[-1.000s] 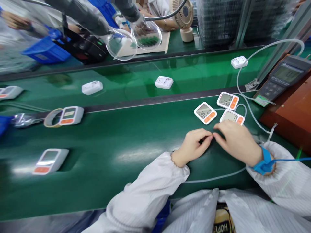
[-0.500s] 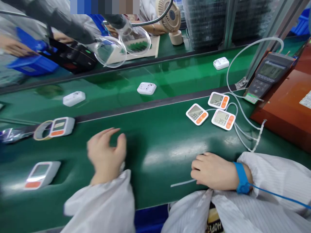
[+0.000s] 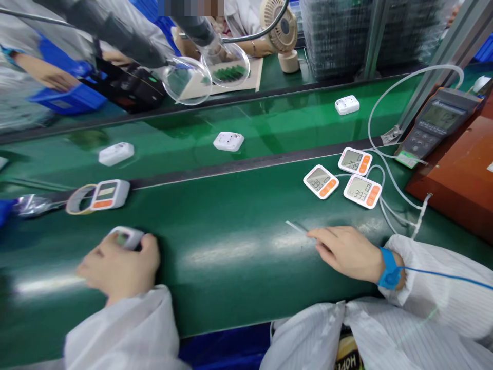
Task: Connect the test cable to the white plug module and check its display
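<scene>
I have my left hand [image 3: 119,267] down over a white blood-pressure monitor [image 3: 129,237] on the green belt [image 3: 231,241]; half a second ago that hand was hovering open short of it, so the unit is now being taken up. Its fingers curl around the casing. My right hand [image 3: 348,252] pinches the clear air tube [image 3: 298,227], with three connected monitors [image 3: 362,190] beyond it.
</scene>
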`<state>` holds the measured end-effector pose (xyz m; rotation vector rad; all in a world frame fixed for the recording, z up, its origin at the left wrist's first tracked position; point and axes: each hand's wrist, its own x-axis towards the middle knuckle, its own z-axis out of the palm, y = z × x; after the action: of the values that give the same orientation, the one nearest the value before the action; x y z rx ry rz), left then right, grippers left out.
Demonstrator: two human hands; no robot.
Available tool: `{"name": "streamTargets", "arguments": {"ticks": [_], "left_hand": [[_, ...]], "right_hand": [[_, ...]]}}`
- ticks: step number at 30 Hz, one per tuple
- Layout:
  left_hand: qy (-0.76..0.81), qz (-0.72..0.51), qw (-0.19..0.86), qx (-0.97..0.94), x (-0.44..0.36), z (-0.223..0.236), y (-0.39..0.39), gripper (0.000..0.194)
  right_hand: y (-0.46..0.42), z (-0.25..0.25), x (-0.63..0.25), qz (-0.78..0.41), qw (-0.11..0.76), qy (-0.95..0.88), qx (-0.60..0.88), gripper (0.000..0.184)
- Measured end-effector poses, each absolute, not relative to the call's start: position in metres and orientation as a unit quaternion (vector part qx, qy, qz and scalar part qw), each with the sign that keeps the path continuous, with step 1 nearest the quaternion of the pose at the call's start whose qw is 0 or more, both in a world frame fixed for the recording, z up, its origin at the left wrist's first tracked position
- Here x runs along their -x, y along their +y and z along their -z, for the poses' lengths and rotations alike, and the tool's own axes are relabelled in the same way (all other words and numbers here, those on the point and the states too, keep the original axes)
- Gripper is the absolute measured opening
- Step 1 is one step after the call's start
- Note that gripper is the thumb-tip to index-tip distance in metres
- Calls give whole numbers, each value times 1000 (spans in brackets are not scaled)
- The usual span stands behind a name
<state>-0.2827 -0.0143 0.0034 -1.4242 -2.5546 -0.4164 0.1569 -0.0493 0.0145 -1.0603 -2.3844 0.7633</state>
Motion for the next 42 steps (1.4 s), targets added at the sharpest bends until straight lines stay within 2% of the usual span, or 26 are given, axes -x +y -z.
{"name": "streamTargets", "arguments": {"ticks": [3, 6, 8, 11, 14, 17, 20, 22, 25, 26, 28, 31, 35, 42], "left_hand": [[-851, 130, 116, 495, 227, -2, -14, 72], [-741, 148, 89, 649, 174, 4, -11, 54], [-634, 193, 51, 748, 145, 7, -6, 45], [-552, 195, 27, 810, 111, 9, 1, 50], [-600, 181, 42, 778, 85, 8, 14, 54], [-658, 215, 7, 722, 69, 10, 36, 60], [-654, 301, -94, 688, 59, 13, 60, 65], [-630, 404, -219, 626, 50, 13, 65, 69], [-494, 589, -453, 451, 23, 8, 47, 69], [-431, 615, -524, 401, 11, 5, 35, 69], [-338, 607, -630, 348, -10, -1, 10, 71], [-281, 521, -739, 321, -28, -7, -15, 70], [-269, 431, -805, 305, -27, -9, -17, 72], [-270, 473, -777, 314, -21, -3, -12, 61]], "right_hand": [[-50, -18, -159, -340, 345, -802, 350, 43], [-53, -24, -159, -365, 418, -770, 316, 46], [-54, -27, -159, -368, 438, -764, 300, 46], [-52, -30, -159, -355, 449, -771, 279, 44], [-49, -32, -161, -324, 448, -786, 275, 44], [-46, -31, -167, -321, 440, -790, 283, 51], [-41, -32, -173, -315, 443, -785, 298, 55], [-38, -34, -176, -293, 455, -780, 314, 53], [-33, -37, -177, -236, 482, -767, 352, 34], [-31, -38, -176, -218, 490, -760, 366, 26], [-29, -38, -175, -193, 498, -752, 387, 12], [-29, -38, -174, -184, 485, -754, 403, 8], [-28, -37, -175, -185, 463, -764, 409, 8], [-24, -40, -180, -170, 445, -762, 438, 10]]}}
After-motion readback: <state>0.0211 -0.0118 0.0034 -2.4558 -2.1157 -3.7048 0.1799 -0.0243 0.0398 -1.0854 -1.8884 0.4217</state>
